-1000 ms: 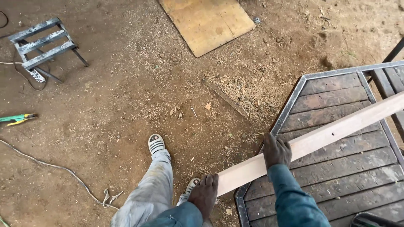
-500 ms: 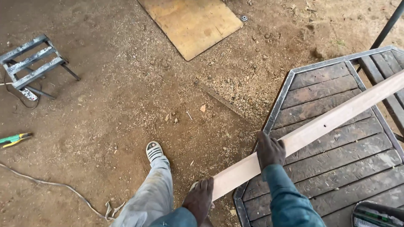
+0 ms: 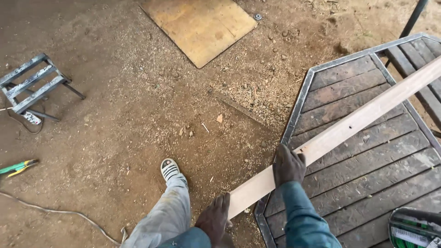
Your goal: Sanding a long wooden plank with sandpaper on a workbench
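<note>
Right hand (image 3: 288,165) fingers wrapped over a long pale wooden plank (image 3: 349,126); left hand (image 3: 215,219) clasps its near end. Plank lies diagonally across a dark slatted metal-framed table (image 3: 298,98), far end running off right. Near end overhangs the sawdust-strewn dirt floor (image 3: 138,115); no cut visible.

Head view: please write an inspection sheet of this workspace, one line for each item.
Surface: dirt floor strewn with sawdust.
Job's things: long pale wooden plank lying aslant over a dark slatted platform with a metal frame.
Clutter: plywood sheet, small metal stand, green-and-yellow hand tool, green-and-black object at the lower right.
Grippers: left hand at the plank's near end; right hand gripping over the plank further along.
Cables: thin cord across the floor at lower left.
Surroundings: dark pole at the upper right.
</note>
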